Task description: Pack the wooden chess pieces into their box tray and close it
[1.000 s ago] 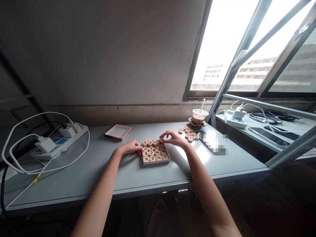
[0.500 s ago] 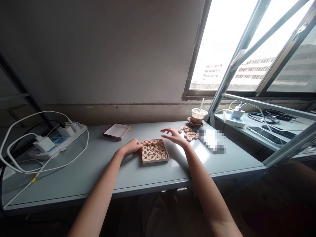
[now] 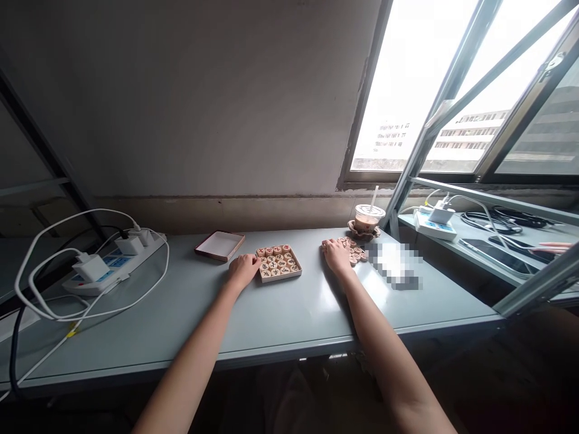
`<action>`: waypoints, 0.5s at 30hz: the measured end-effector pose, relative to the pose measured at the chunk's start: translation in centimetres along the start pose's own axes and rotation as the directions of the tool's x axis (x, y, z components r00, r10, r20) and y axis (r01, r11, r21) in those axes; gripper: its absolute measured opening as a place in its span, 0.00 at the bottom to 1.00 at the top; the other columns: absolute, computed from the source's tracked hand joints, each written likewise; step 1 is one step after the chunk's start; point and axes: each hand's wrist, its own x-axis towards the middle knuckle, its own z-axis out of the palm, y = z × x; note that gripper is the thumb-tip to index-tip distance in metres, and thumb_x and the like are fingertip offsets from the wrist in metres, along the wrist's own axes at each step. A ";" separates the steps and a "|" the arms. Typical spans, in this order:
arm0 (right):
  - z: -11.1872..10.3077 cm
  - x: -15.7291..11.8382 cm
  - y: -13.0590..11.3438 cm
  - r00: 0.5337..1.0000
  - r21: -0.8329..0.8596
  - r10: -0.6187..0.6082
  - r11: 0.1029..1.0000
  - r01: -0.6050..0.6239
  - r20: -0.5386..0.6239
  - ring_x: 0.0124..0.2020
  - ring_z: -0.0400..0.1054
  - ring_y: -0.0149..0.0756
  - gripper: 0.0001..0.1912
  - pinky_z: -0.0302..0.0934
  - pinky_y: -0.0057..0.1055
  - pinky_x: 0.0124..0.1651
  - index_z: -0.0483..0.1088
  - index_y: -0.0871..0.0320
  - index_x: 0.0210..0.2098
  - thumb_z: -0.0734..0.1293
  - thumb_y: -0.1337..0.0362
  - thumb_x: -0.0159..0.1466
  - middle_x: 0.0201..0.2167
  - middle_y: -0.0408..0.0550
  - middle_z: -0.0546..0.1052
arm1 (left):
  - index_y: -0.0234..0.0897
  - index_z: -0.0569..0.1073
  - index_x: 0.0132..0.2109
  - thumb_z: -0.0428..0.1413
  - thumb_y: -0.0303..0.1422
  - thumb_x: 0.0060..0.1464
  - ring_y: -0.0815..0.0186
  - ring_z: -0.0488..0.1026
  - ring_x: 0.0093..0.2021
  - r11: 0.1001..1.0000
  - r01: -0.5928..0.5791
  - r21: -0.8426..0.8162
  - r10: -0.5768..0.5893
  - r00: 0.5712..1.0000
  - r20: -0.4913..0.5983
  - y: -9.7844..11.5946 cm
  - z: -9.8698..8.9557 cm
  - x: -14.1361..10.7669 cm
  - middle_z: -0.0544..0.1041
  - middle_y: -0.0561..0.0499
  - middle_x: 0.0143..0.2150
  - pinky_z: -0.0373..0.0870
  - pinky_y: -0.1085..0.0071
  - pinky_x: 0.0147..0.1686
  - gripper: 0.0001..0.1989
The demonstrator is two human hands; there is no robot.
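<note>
My left hand (image 3: 245, 268) is closed on the left edge of a shallow box (image 3: 281, 278). Rows of round wooden Chinese chess pieces (image 3: 276, 263) lie in the box, marked with red characters at the back and black ones nearer me. Further right, my right hand (image 3: 335, 252) rests with curled fingers at the left side of a cluster of loose Chinese chess pieces (image 3: 357, 253). Its fingers bend down around a piece at the edge of this cluster, mostly hidden beneath them.
The open box lid (image 3: 220, 245) lies behind my left hand. A drink cup (image 3: 370, 218) with a straw stands in a holder behind the loose pieces, beside a pixelated flat object (image 3: 395, 265). A power strip (image 3: 115, 263) with looping white cables sits left; a metal frame (image 3: 409, 163) rises right.
My right hand has moved right, from beside the box down onto the loose pieces, and its fingers have curled. My left hand stays at the box. The view has shifted slightly.
</note>
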 end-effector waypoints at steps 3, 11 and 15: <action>-0.5 -0.2 -0.6 0.999 0.039 -0.040 0.998 0.040 0.023 0.46 0.64 0.40 0.17 0.51 0.33 0.51 0.71 0.60 0.45 0.54 0.67 0.65 0.45 0.56 0.71 | 0.36 0.75 0.34 0.43 0.38 0.59 0.61 0.73 0.35 0.999 -0.014 0.033 0.015 1.000 -0.018 0.1 0.2 -0.1 0.78 0.44 0.33 0.59 0.72 0.31 0.18; -1.8 -1.0 -2.2 0.990 0.170 -0.139 0.976 0.136 0.007 0.43 0.65 0.39 0.10 0.54 0.32 0.45 0.74 0.56 0.39 0.63 0.61 0.62 0.39 0.50 0.73 | 0.38 0.77 0.40 0.43 0.39 0.58 0.59 0.74 0.38 0.997 0.073 -0.004 -0.073 0.991 -0.110 -0.1 0.4 0.1 0.78 0.44 0.36 0.62 0.70 0.35 0.18; -3.1 -2.2 -4.7 0.933 0.484 -0.357 0.810 0.332 -0.043 0.36 0.66 0.34 0.14 0.57 0.28 0.39 0.73 0.54 0.41 0.62 0.54 0.63 0.37 0.48 0.71 | 0.38 0.77 0.36 0.44 0.39 0.58 0.59 0.74 0.36 0.999 -0.048 -0.012 0.047 0.997 -0.054 0.1 0.6 -0.1 0.78 0.45 0.33 0.61 0.71 0.33 0.18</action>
